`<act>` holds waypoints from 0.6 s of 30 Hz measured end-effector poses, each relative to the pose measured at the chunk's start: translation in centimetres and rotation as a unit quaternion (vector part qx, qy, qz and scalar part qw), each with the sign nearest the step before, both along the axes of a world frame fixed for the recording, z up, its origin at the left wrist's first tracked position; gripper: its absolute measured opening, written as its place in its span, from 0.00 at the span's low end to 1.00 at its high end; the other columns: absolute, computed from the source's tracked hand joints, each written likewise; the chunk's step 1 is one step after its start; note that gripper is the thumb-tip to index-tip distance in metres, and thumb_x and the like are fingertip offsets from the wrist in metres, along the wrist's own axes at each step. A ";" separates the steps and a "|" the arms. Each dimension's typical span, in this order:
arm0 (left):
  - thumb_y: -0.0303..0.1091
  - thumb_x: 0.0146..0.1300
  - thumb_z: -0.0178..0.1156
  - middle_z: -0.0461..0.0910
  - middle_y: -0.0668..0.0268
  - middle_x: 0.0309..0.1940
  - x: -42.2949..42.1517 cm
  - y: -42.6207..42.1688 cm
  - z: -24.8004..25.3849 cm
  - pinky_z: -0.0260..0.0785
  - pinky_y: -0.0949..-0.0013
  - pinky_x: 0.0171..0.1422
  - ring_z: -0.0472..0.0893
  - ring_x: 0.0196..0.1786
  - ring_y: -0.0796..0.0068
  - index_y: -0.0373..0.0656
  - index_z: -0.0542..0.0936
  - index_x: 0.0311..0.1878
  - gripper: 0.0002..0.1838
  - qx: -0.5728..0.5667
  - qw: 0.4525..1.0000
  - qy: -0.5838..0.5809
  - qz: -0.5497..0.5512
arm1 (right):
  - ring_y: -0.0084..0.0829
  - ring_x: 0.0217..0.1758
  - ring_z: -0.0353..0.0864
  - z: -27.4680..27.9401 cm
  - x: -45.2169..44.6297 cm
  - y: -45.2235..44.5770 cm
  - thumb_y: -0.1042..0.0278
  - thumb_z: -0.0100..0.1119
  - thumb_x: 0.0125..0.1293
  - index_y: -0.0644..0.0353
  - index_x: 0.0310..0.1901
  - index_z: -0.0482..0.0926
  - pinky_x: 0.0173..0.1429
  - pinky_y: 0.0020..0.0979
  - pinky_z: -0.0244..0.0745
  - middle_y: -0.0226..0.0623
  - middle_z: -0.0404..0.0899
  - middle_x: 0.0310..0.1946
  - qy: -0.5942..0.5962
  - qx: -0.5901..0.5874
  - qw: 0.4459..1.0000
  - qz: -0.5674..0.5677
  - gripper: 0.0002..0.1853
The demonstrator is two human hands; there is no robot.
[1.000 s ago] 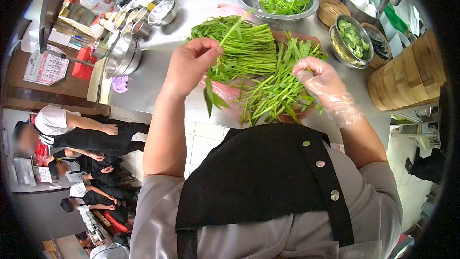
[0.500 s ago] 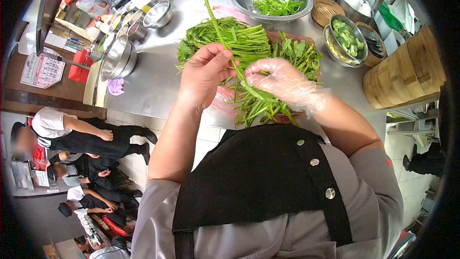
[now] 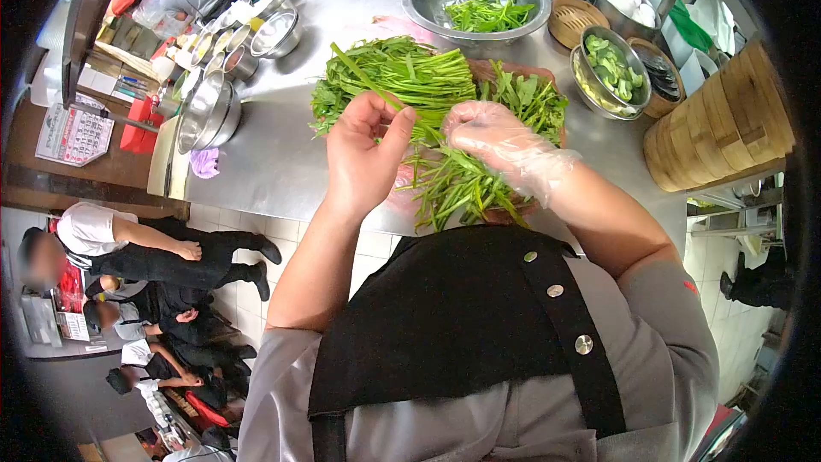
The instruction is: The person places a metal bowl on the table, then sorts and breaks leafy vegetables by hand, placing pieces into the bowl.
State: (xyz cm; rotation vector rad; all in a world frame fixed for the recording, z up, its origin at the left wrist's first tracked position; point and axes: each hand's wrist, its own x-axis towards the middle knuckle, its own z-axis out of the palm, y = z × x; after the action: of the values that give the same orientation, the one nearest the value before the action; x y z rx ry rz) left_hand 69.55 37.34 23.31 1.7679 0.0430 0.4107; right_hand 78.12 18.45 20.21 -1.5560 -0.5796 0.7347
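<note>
My bare left hand [image 3: 369,150] is closed around a long green vegetable stem [image 3: 357,68], which slants up and left past the fingers. In clear plastic, my gloved right hand [image 3: 505,141] has its fingertips pinched together; whatever may be between them is hidden. Behind both hands lies a thick bundle of leafy greens [image 3: 410,73], like water spinach, with the stalks side by side. Loose cut stems [image 3: 466,188] are heaped below my right hand, close to my apron. More leafy pieces [image 3: 534,103] lie to the right on reddish plastic.
A large steel bowl [image 3: 416,13] holding some greens stands at the back. On the right are a bowl of cut green vegetables [image 3: 611,68], a container of eggs [image 3: 629,2] and stacked bamboo steamers [image 3: 718,120]. Steel bowls [image 3: 205,115] line the left edge. People stand beyond the table.
The stem in my left hand has tilted further left and dropped lower. My hands have moved slightly apart, and the leafy end once between them no longer shows.
</note>
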 end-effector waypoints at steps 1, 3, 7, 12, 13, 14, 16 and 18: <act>0.26 0.70 0.66 0.80 0.73 0.33 0.0 -0.1 0.0 0.69 0.79 0.39 0.75 0.34 0.87 0.39 0.78 0.42 0.05 0.006 1.000 -0.005 0.000 | 0.18 0.36 0.69 0.0 -0.2 0.1 0.68 0.59 0.62 0.59 0.37 0.79 0.41 0.24 0.65 0.22 0.73 0.30 -0.003 0.011 1.000 -0.012 0.06; 0.26 0.70 0.66 0.80 0.73 0.33 0.0 -0.1 0.2 0.69 0.78 0.39 0.75 0.34 0.87 0.40 0.78 0.43 0.05 0.004 1.000 -0.005 0.003 | 0.20 0.35 0.69 0.2 -0.2 0.0 0.64 0.60 0.62 0.60 0.36 0.80 0.40 0.27 0.66 0.24 0.74 0.29 0.018 -0.001 0.999 -0.041 0.08; 0.27 0.71 0.65 0.81 0.71 0.33 -0.3 0.1 -0.2 0.69 0.78 0.39 0.76 0.34 0.86 0.39 0.78 0.45 0.05 -0.023 1.000 0.008 0.007 | 0.20 0.34 0.67 -0.6 -0.1 -0.1 0.62 0.60 0.63 0.59 0.35 0.81 0.39 0.27 0.64 0.25 0.73 0.28 0.039 0.055 0.995 -0.078 0.09; 0.27 0.71 0.64 0.80 0.71 0.30 -0.2 1.0 0.0 0.68 0.78 0.38 0.77 0.33 0.86 0.41 0.78 0.44 0.04 -0.044 0.998 0.023 0.044 | 0.19 0.37 0.70 -1.3 0.8 -0.9 0.64 0.57 0.65 0.54 0.34 0.78 0.41 0.24 0.63 0.24 0.75 0.32 0.038 0.052 0.993 -0.103 0.05; 0.27 0.71 0.63 0.81 0.71 0.31 -0.2 1.2 -0.1 0.69 0.78 0.39 0.78 0.34 0.85 0.41 0.79 0.44 0.03 -0.054 0.997 0.041 0.035 | 0.19 0.37 0.71 -0.7 0.7 -1.1 0.63 0.57 0.65 0.53 0.33 0.78 0.42 0.24 0.64 0.24 0.76 0.33 0.035 0.046 0.994 -0.098 0.06; 0.28 0.71 0.63 0.81 0.71 0.32 -0.2 1.6 -0.6 0.69 0.77 0.39 0.79 0.34 0.84 0.41 0.79 0.43 0.03 -0.063 0.996 0.060 0.026 | 0.19 0.38 0.72 -0.4 0.7 -1.1 0.62 0.56 0.67 0.53 0.34 0.78 0.42 0.24 0.65 0.24 0.77 0.34 0.046 0.050 0.995 -0.075 0.07; 0.28 0.70 0.62 0.82 0.71 0.33 -0.1 1.5 -0.9 0.70 0.76 0.39 0.80 0.34 0.82 0.42 0.80 0.42 0.02 -0.084 0.992 0.089 0.021 | 0.19 0.39 0.72 -0.1 0.7 -1.0 0.59 0.56 0.69 0.52 0.36 0.78 0.41 0.25 0.66 0.24 0.79 0.37 0.068 0.059 0.995 -0.033 0.08; 0.28 0.69 0.62 0.82 0.71 0.32 0.0 0.7 -1.0 0.69 0.76 0.39 0.79 0.33 0.82 0.42 0.80 0.41 0.02 -0.106 0.988 0.108 0.031 | 0.19 0.40 0.73 0.9 0.4 -0.8 0.57 0.56 0.71 0.52 0.38 0.78 0.40 0.26 0.68 0.24 0.80 0.39 0.076 0.050 0.996 0.004 0.09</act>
State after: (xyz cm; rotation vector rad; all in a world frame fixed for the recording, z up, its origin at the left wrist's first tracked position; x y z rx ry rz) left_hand 69.51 38.03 22.27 1.5970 0.2865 0.2466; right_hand 78.52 17.65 21.12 -1.3940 -0.5018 0.8098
